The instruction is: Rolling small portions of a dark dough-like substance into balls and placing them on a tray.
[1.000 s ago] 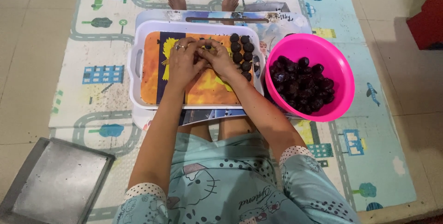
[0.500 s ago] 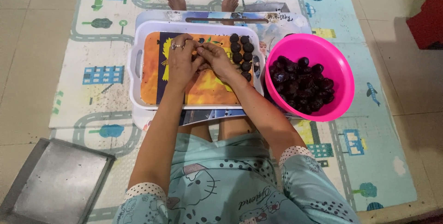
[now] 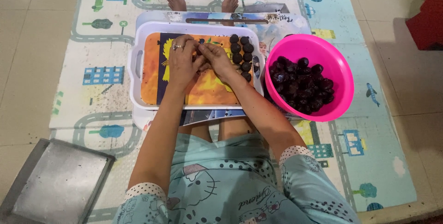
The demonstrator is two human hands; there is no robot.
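The tray (image 3: 138, 74) is white, rectangular, with rounded corners and a handle slot at its left end; its floor carries an orange and yellow picture. It lies flat on a low board over the person's lap. Small dark round balls (image 3: 242, 53) sit in close rows along the tray's right end, touching one another. Whether a ball lies between the two hands over the tray's middle cannot be told.
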